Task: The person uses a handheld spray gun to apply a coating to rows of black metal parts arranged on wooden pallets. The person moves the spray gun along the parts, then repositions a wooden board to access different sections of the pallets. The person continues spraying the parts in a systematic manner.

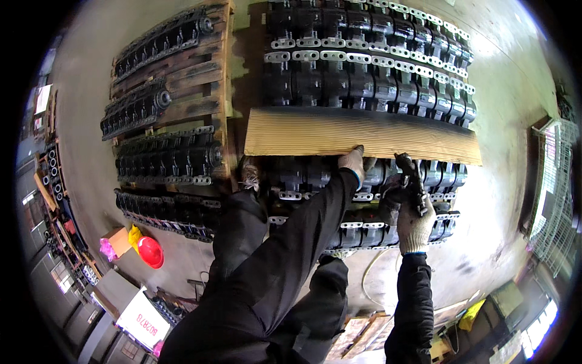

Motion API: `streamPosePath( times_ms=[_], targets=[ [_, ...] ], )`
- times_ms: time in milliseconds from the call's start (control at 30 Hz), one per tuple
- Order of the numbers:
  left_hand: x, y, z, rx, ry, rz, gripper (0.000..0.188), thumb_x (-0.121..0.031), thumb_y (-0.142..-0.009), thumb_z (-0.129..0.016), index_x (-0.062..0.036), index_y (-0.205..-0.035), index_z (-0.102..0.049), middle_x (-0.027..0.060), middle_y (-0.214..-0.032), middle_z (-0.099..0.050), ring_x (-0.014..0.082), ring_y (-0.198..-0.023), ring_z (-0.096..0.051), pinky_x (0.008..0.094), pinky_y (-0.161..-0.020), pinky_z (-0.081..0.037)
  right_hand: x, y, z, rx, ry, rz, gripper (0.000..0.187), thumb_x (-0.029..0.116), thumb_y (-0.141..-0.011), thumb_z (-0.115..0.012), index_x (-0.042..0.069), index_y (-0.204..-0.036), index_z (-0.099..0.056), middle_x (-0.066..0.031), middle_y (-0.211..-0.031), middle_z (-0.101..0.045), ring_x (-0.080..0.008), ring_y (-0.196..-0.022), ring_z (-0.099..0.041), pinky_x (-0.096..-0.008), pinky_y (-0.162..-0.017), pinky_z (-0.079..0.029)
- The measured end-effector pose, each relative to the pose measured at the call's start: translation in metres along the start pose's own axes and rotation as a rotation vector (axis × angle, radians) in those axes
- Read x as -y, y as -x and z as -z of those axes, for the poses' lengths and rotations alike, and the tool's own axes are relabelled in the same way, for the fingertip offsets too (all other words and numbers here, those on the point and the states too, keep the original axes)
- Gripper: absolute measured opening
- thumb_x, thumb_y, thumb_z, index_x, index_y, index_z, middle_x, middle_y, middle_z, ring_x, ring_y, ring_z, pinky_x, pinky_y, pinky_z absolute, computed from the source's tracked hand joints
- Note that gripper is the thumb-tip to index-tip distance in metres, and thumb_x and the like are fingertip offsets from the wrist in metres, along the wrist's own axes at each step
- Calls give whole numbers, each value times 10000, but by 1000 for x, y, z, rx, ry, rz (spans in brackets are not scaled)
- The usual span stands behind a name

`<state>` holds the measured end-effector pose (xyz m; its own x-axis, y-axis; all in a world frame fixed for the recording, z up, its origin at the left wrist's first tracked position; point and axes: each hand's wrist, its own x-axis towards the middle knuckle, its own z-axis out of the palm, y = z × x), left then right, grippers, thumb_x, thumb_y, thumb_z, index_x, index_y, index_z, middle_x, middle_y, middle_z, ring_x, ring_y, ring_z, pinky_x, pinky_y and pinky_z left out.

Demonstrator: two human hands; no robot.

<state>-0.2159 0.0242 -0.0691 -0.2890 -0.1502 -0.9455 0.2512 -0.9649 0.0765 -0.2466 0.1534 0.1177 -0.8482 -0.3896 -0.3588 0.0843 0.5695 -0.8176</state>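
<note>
A long corrugated cardboard sheet (357, 132), tan with a blackened far side, lies across rows of black metal track-roller-like assemblies (364, 84) with pale, drilled flanges. My left hand (351, 164), in a pale work glove, is closed on its near edge, thumb on top. Further right, my right hand (418, 215) reaches up in a glove with blackened fingers. Its fingertips meet the same edge; what lies beneath them is hidden. A dark, crumpled patch beside the right fingers cannot be told from glove or cloth. More assemblies show below the sheet.
On the left, a wooden pallet (225, 91) carries several similar black assemblies (163, 155). A red helmet (150, 252) and a cardboard box (119, 241) rest on the floor nearby. A wire mesh cage (555, 188) stands far right. My legs straddle the near rows.
</note>
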Motion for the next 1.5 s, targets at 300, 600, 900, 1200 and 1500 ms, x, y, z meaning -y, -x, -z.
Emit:
streamPosePath(
  times_ms=[300,600,900,1200,1500],
  targets=[
    [7,-30,25,3,-136,-32,239,-280,-920,-580,-128,-1097,-629,91,-1006,-643,261,-967,-638,423,-866,-521,30,-3,-24,240,112,232,238,91,-827,-693,-15,-1031,-630,-167,-928,-658,-283,-821,-659,-343,-730,-511],
    [-1,-22,29,618,106,155,519,-527,-925,-505,-58,-1139,-571,103,-1165,-607,227,-1072,-573,407,-911,-476,68,-11,-33,388,270,392,223,80,-846,-685,2,-1050,-643,-176,-943,-662,-313,-843,-664,-361,-735,-515],
    [-13,-28,63,1245,-218,259,426,-397,-1018,-343,-48,-1055,-585,116,-959,-618,264,-910,-601,439,-817,-509,90,-14,-46,403,397,507,272,82,-811,-715,4,-1062,-644,-184,-970,-655,-366,-899,-655,-388,-753,-514],
    [-46,113,27,270,-208,6,225,-177,-986,-551,-113,-1199,-519,68,-1209,-549,231,-1150,-547,352,-941,-547,78,152,72,-334,343,60,287,155,-944,-598,-11,-1176,-620,-136,-1119,-660,-241,-1040,-627,-360,-888,-494],
    [-246,302,89,560,-163,-32,277,-199,-996,-551,-30,-1212,-516,138,-1221,-558,225,-1155,-532,370,-1000,-491,70,498,187,-898,314,-396,288,-30,-895,-570,-55,-1180,-613,-115,-1119,-671,-177,-1025,-624,-304,-921,-483]
  ],
)
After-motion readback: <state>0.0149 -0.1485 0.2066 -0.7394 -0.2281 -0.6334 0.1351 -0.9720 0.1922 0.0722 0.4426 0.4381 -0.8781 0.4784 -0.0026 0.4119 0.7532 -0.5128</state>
